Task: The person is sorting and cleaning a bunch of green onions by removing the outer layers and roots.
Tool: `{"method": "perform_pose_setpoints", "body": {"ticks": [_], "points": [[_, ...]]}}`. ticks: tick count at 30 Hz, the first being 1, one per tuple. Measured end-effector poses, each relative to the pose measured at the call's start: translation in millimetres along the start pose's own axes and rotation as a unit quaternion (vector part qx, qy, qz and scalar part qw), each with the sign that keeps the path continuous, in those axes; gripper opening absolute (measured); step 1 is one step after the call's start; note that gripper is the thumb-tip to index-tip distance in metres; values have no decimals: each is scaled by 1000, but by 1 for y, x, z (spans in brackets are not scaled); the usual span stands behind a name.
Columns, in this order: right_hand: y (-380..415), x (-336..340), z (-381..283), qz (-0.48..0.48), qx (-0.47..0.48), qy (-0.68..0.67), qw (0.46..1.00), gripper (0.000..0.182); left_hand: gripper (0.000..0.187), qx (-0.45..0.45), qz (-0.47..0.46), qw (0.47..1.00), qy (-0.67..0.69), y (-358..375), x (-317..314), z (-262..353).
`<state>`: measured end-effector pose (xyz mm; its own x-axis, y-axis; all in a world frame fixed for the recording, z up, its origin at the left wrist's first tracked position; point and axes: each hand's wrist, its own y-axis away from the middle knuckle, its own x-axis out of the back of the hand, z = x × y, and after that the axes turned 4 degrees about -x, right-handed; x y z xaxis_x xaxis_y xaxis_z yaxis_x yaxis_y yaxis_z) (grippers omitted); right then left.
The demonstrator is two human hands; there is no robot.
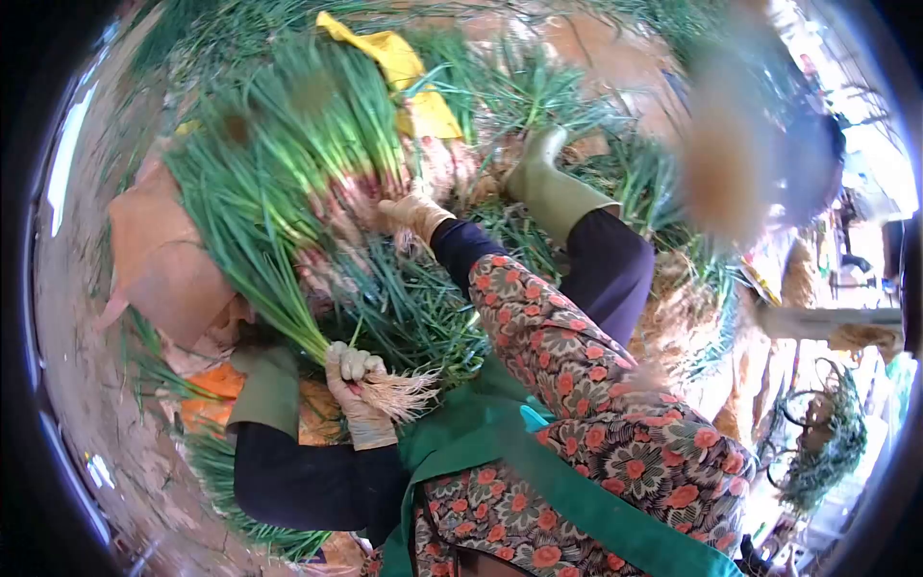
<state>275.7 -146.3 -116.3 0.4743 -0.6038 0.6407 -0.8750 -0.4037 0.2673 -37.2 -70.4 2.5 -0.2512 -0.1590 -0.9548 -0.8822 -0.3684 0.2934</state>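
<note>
My left hand point(358, 383), in a pale glove, is closed around a bunch of green onions point(306, 325). Their white roots point(399, 392) stick out to the right of the fist, and the green leaves run up and left. Farther off, my right hand point(418, 213), also gloved, reaches to the reddish lower stems of a large heap of green onions point(327, 135). At least one of its fingers is stretched out against the stems; the others are partly hidden. Loose green leaves point(413, 308) lie between the two hands.
A yellow cloth or strap point(389, 58) lies over the heap. Green boots stand on either side, one at the right point(558, 183) and one at the left point(269, 385). Brown sheeting point(173, 269) lies at the left. A blurred shape point(726, 144) covers part of the upper right.
</note>
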Motion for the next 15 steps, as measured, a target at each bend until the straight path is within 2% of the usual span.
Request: {"method": "perform_pose_setpoints", "body": {"ticks": [1, 2, 3, 5, 7, 8, 9, 10, 11, 12, 14, 15], "points": [[-13, -16, -4, -12, 48, -24, 998, 37, 16, -8, 21, 1000, 19, 3, -7, -1], [-20, -31, -7, -73, 50, -191, 978, 35, 13, 0, 22, 998, 58, 5, -13, 1], [-27, -46, -11, -133, 36, -351, 926, 34, 9, -7, 5, 997, 77, 6, -21, 3], [-10, -36, -50, -101, 66, -427, 896, 43, 8, -28, -36, 997, 57, 3, -27, 6], [21, 3, -73, -206, 87, -432, 874, 60, 7, -35, -66, 996, 47, 4, -28, 6], [56, 50, -104, -180, 63, -129, 973, 64, 7, -5, -97, 994, 52, 1, -24, 7], [40, 29, -55, -226, 116, -120, 960, 65, 8, 8, -79, 996, 36, 2, -23, 6], [69, 69, -82, -351, -1, -68, 934, 66, 7, 28, -69, 996, 38, 2, -18, 5], [61, 71, -54, -377, 83, 99, 917, 69, 7, 48, -59, 996, 42, 3, -13, 4], [80, 87, -61, -345, 29, 200, 917, 65, 12, 68, -44, 996, 46, 6, -12, 2], [113, 87, -57, -220, 111, 215, 945, 58, 22, 75, 2, 997, -15, 11, -7, -1], [125, 74, -41, -123, 239, 122, 956, 55, 24, 81, 11, 995, -55, 12, -9, -4]]}}
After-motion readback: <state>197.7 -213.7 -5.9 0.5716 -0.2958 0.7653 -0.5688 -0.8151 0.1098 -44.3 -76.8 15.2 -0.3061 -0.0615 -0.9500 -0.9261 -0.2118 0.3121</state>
